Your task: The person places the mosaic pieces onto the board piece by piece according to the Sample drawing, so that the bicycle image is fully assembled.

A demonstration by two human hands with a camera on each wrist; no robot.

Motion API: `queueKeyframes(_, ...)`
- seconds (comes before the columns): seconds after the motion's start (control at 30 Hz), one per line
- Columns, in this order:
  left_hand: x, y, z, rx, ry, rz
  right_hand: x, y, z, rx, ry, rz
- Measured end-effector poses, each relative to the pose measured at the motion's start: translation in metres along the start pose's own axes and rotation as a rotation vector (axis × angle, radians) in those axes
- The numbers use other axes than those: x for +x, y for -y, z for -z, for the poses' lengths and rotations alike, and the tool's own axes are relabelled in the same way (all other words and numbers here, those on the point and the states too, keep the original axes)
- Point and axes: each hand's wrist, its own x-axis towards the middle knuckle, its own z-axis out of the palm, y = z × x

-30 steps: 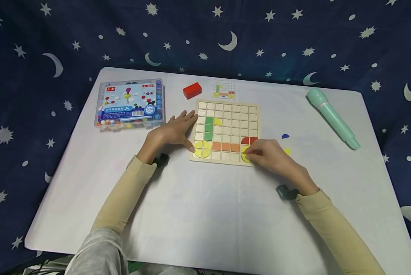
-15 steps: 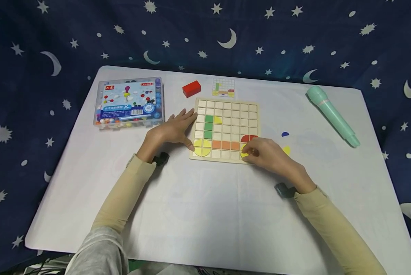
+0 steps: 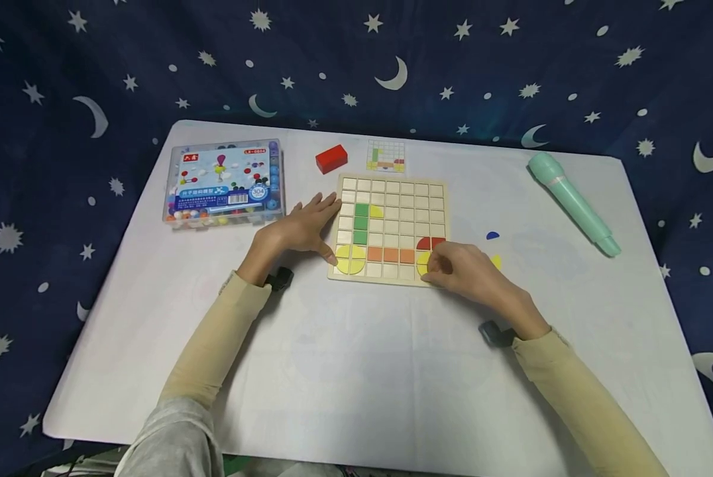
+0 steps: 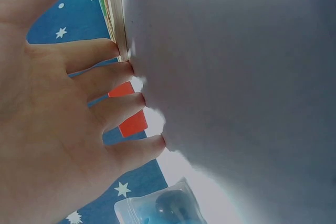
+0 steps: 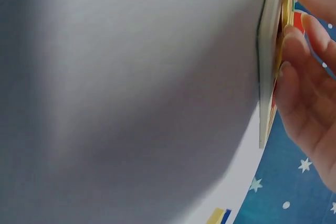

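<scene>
A square wooden grid board (image 3: 392, 228) lies on the table, bearing green tiles (image 3: 361, 224), orange tiles (image 3: 391, 255), red quarter-circle tiles (image 3: 424, 244) and a yellow circle (image 3: 350, 259) at its lower left. My left hand (image 3: 299, 228) rests spread along the board's left edge; its fingertips meet the table in the left wrist view. At the lower right corner, my right hand (image 3: 466, 268) has thumb and fingers curled on a yellow quarter-circle tile (image 3: 422, 265), which they partly cover. The right wrist view shows the right fingertips (image 5: 291, 38) against the board's face.
A small pattern card (image 3: 385, 156) and a red block (image 3: 331, 159) lie behind the board. A clear box of coloured beads (image 3: 224, 182) stands at left. Beyond the right hand are a blue piece (image 3: 492, 235), a yellow piece (image 3: 496, 261) and a mint-green microphone (image 3: 574, 204).
My right thumb has shifted slightly down toward the board's front edge, and the gap between thumb and forefinger has widened. The left hand stays against the board.
</scene>
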Motion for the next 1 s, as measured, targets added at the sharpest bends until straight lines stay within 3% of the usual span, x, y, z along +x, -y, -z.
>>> queueKeyframes(0.27, -0.004, 0.003, -0.005, -0.020, -0.003, 0.010, -0.012, -0.014, 0.006, 0.065, -0.016, 0.001)
queueKeyframes(0.7, 0.000, -0.003, 0.001, -0.029, 0.001, 0.014, -0.049, -0.056, 0.030, 0.001, -0.179, -0.102)
queueKeyframes(1.0, -0.001, -0.002, 0.000, -0.026, -0.003, 0.025, -0.053, -0.082, 0.038, 0.013, -0.215, -0.125)
